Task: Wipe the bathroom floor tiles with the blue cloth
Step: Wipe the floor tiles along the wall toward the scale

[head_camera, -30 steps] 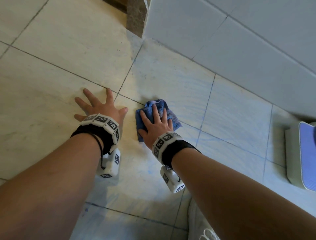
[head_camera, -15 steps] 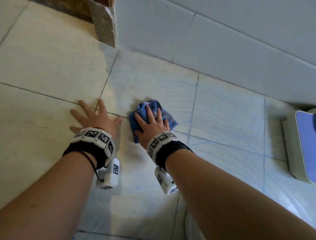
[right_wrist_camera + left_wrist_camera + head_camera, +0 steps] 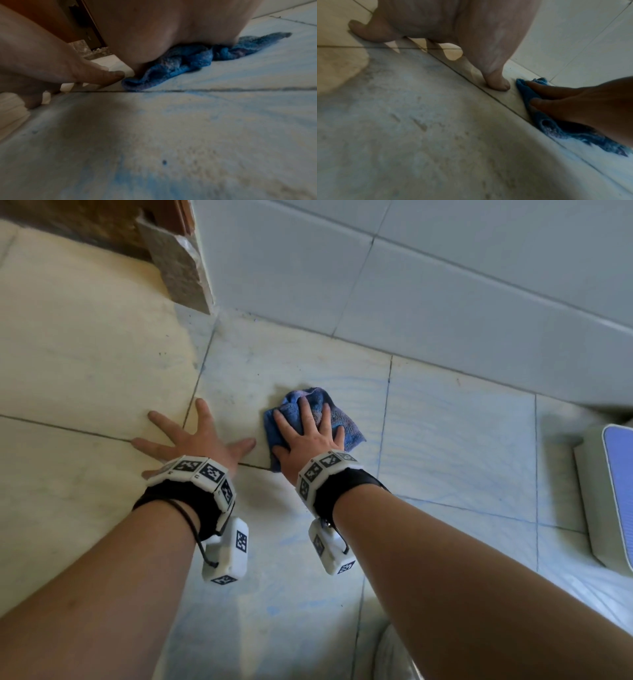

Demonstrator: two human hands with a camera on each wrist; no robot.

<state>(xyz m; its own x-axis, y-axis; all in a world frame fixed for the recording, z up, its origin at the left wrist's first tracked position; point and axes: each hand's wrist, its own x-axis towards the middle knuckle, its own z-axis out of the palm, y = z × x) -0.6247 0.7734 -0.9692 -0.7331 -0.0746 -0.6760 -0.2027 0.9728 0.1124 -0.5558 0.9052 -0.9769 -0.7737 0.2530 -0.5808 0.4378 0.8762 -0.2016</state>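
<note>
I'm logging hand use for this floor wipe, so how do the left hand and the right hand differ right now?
The left hand lies spread on bare floor tile, fingers wide; the right hand presses the bunched blue cloth, fingers closer together. The left straddles a grout line; the right sits nearer the wall. Both are flat, palms down.

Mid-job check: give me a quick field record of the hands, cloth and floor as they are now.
left hand: flat on floor tiles, fingers spread, holds nothing
right hand: palm down on blue cloth, fingers straight, pressing
blue cloth: bunched under the right hand, near the wall
floor tiles: faint blue streaks around the cloth
right edge: white and blue object, unidentifiable
</note>
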